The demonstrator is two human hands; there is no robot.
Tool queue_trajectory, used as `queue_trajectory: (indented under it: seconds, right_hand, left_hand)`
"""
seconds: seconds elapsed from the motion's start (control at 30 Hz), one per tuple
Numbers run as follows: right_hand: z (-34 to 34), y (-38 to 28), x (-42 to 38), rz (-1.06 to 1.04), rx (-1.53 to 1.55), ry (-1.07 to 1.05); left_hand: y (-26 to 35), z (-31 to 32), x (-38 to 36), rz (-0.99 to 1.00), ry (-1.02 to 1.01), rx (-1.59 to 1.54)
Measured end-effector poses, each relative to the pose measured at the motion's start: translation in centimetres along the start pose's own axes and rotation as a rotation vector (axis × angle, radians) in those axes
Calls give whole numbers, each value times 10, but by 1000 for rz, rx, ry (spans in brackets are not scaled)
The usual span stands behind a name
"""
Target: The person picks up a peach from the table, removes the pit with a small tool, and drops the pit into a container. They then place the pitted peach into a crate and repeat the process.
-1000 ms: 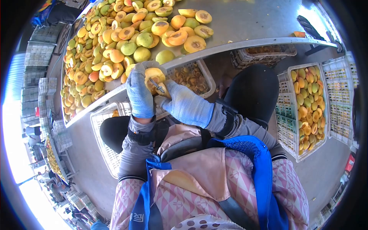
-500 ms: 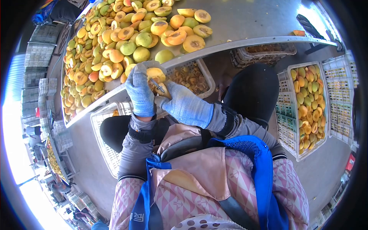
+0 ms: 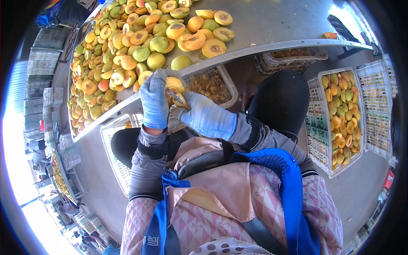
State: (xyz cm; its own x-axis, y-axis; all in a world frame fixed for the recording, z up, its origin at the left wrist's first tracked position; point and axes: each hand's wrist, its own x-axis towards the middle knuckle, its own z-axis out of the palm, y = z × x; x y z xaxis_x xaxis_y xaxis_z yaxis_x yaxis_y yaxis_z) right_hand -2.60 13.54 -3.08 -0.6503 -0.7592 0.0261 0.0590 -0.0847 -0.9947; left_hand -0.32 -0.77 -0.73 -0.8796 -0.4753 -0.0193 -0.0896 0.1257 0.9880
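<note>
Both hands wear blue-grey knitted gloves and meet just in front of the metal table's edge. My left hand [image 3: 154,102] is closed around the left side of a yellow halved fruit [image 3: 174,83]. From the right, my right hand [image 3: 208,115] has its fingers wrapped round a small metal tool [image 3: 174,95], whose thin shaft lies against the cut fruit. The tool's handle is mostly hidden by the glove. Beyond the hands, many halved and whole yellow-green fruits [image 3: 140,53] are piled on the table [image 3: 272,25].
Below the table edge stands a crate [image 3: 233,91] with fruit scraps. At my left knee is a white crate [image 3: 114,159]. On the right, a crate [image 3: 361,123] holds halved fruits beside stacked crates [image 3: 376,102]. A dark object [image 3: 342,29] lies at the table's right end.
My left hand has shifted slightly, its fingers drawn back from over the top of the fruit, which shows more now. My right hand has hardly moved.
</note>
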Motion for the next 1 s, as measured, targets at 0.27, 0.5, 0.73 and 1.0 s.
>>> queue_trajectory:
  seconds: [0.27, 0.5, 0.73, 1.0]
  right_hand:
    - [-5, -16, -4, 70, -143, -35]
    - [6, 1, 1, 141, 299, 38]
    - [6, -8, 1, 76, 205, 6]
    - [-17, -12, 2, 13, -18, -184]
  left_hand:
    - [2, -7, 6, 93, -106, 276]
    - [5, 2, 5, 34, -134, -100]
    - [8, 9, -8, 53, 53, -127]
    - [-12, -4, -6, 137, 66, -7]
